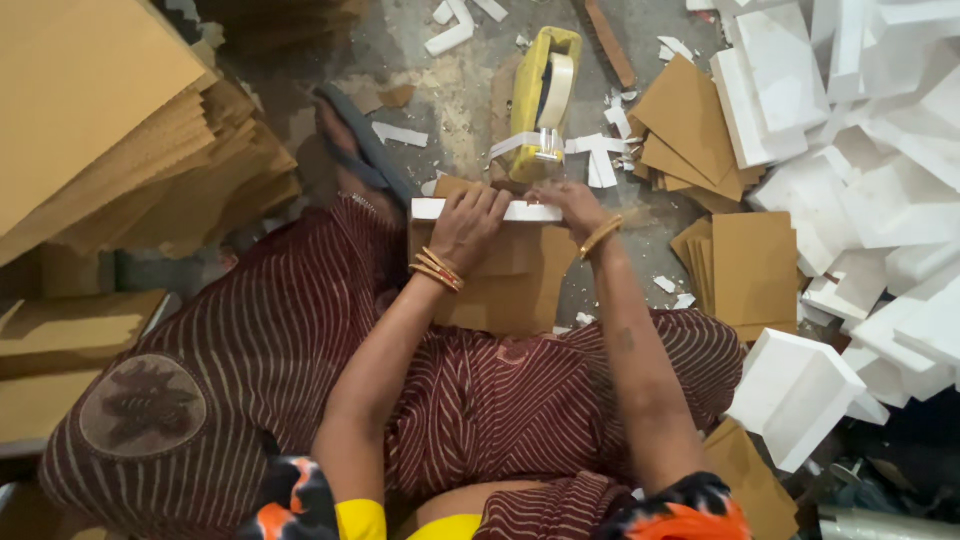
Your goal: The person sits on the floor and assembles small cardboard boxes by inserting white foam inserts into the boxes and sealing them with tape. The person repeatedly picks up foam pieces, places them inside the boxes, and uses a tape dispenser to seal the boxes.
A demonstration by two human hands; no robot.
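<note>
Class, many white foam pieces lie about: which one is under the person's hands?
The long white foam strip across the brown cardboard piece, under both hands; the rest lie untouched on the floor.

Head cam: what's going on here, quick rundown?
A person sits on the floor with a brown cardboard piece on their lap and a white foam strip along its top edge. The left hand presses down on the strip; the right hand holds its other end, next to a yellow tape dispenser on the floor. Stacks of cardboard sheets lie to the left, and white foam pieces are piled to the right.
</note>
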